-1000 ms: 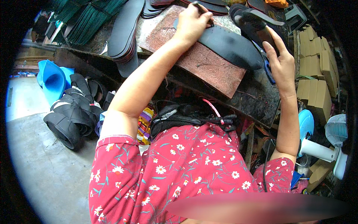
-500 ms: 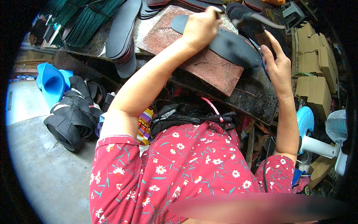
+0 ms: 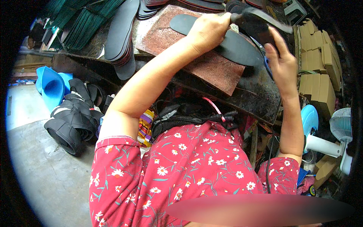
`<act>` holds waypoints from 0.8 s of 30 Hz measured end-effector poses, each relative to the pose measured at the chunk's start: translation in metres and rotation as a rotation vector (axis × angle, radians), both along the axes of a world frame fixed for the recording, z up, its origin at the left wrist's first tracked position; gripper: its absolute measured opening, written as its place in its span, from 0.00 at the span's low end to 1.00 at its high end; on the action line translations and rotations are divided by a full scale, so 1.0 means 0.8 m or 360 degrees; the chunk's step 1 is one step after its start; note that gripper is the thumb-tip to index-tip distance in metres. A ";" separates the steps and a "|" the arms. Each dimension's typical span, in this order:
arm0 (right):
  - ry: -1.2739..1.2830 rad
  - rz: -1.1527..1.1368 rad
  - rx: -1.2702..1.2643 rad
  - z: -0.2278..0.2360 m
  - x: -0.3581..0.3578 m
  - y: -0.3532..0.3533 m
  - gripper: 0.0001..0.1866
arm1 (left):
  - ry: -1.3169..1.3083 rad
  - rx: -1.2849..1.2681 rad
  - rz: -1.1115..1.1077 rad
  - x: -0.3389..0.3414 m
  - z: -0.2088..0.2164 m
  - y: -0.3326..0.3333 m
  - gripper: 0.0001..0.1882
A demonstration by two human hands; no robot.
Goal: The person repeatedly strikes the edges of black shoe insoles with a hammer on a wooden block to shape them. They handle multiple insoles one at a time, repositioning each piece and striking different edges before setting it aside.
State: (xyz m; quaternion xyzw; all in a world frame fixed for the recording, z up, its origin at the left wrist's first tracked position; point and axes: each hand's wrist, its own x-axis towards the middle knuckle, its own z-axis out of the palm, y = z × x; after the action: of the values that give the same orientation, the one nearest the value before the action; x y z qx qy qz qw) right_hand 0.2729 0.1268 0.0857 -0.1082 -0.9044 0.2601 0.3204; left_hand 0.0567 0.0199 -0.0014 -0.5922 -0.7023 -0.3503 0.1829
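My left hand point(image 3: 210, 32) is closed in a fist around a dark, round-ended object point(image 3: 236, 18), whose kind I cannot make out. Beneath that hand a long black shoe sole point(image 3: 242, 49) lies across a reddish-brown speckled slab point(image 3: 221, 73). To the right, my right hand point(image 3: 281, 62) has thumb and forefinger at a black piece of footwear point(image 3: 259, 28) with a curved grey edge. Its fingers seem to pinch this piece, though the grip is partly hidden. A bit of blue point(image 3: 267, 68) shows beside the right palm.
Stacked black soles point(image 3: 121, 34) lie left of the slab on the dark workbench point(image 3: 261, 102). Green strip bundles point(image 3: 85, 26) sit at far left. Black sandals point(image 3: 70, 123) are heaped on the floor. Cardboard boxes point(image 3: 317, 90) and a fan point(image 3: 340, 126) stand at right.
My left fist has shifted slightly right and down, toward the black footwear piece. The right hand stays nearly in place. The whole view has shifted a little.
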 end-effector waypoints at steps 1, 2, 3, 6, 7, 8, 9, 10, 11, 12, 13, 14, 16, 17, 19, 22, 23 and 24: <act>-0.0103 -0.0103 0.0014 -0.013 0.001 0.007 0.21 | -0.0003 0.0080 -0.0016 0.000 -0.001 -0.001 0.11; -0.0253 -0.0218 -0.0351 -0.022 0.007 0.015 0.21 | -0.0319 0.0178 0.0019 -0.001 -0.002 0.000 0.10; -0.0223 -0.0197 -0.0406 -0.030 0.009 0.023 0.21 | -0.0635 0.0273 0.0052 -0.007 -0.002 -0.004 0.10; -0.0150 -0.0178 -0.0567 -0.030 0.019 0.035 0.21 | -0.1733 0.0317 -0.0124 -0.016 -0.004 -0.008 0.08; -0.0109 -0.0153 -0.0637 -0.023 0.020 0.034 0.21 | -0.1728 0.0189 -0.0134 -0.016 -0.005 -0.008 0.07; -0.0051 -0.0054 -0.0701 -0.013 0.020 0.030 0.21 | -0.1713 0.0064 -0.0147 -0.018 -0.005 -0.010 0.06; -0.0015 -0.0034 -0.0659 -0.001 0.020 0.024 0.21 | -0.1546 0.0256 -0.0069 -0.015 -0.005 -0.008 0.10; 0.0041 -0.0013 -0.0657 0.010 0.019 0.018 0.21 | -0.1430 0.0246 -0.0082 -0.015 -0.004 -0.008 0.10; 0.0167 0.0018 -0.0571 0.021 0.018 0.012 0.21 | -0.1315 0.0233 -0.0094 -0.012 -0.003 -0.008 0.11; 0.0255 0.0027 -0.0500 0.027 0.016 0.005 0.20 | -0.1202 0.0221 -0.0105 -0.010 -0.002 -0.008 0.11; 0.0350 0.0063 -0.0397 0.031 0.016 0.000 0.22 | -0.0851 0.0186 -0.0057 -0.009 0.000 -0.007 0.13; 0.0297 0.0132 -0.0406 0.029 0.013 -0.004 0.21 | -0.0697 0.0205 -0.0083 -0.006 0.001 -0.007 0.13; 0.0366 0.0242 -0.0313 0.018 0.011 -0.006 0.21 | -0.0384 0.0246 -0.0134 0.001 0.000 -0.003 0.14; 0.0024 0.0056 -0.0160 0.011 0.010 -0.003 0.21 | -0.0196 0.0216 -0.0161 0.004 -0.002 0.000 0.13; -0.0369 -0.0238 -0.0271 -0.007 0.008 0.008 0.21 | -0.0203 0.0142 -0.0046 0.009 -0.007 0.006 0.12; -0.0391 -0.0301 -0.0187 -0.028 0.003 0.022 0.21 | -0.0666 0.0393 0.0048 0.001 -0.012 0.007 0.11; -0.0440 -0.0309 -0.0127 -0.034 0.001 0.024 0.21 | -0.1227 0.0308 0.0010 -0.005 -0.011 0.006 0.10; -0.0489 -0.0317 -0.0065 -0.038 -0.001 0.025 0.21 | -0.1777 0.0536 -0.0229 -0.011 -0.009 0.005 0.09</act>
State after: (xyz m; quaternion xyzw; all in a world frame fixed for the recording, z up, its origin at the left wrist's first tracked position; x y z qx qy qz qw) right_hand 0.2720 0.1465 0.0555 -0.2421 -0.9221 0.2259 0.2004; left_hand 0.0481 0.0235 -0.0086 -0.3269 -0.5851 -0.7274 -0.1473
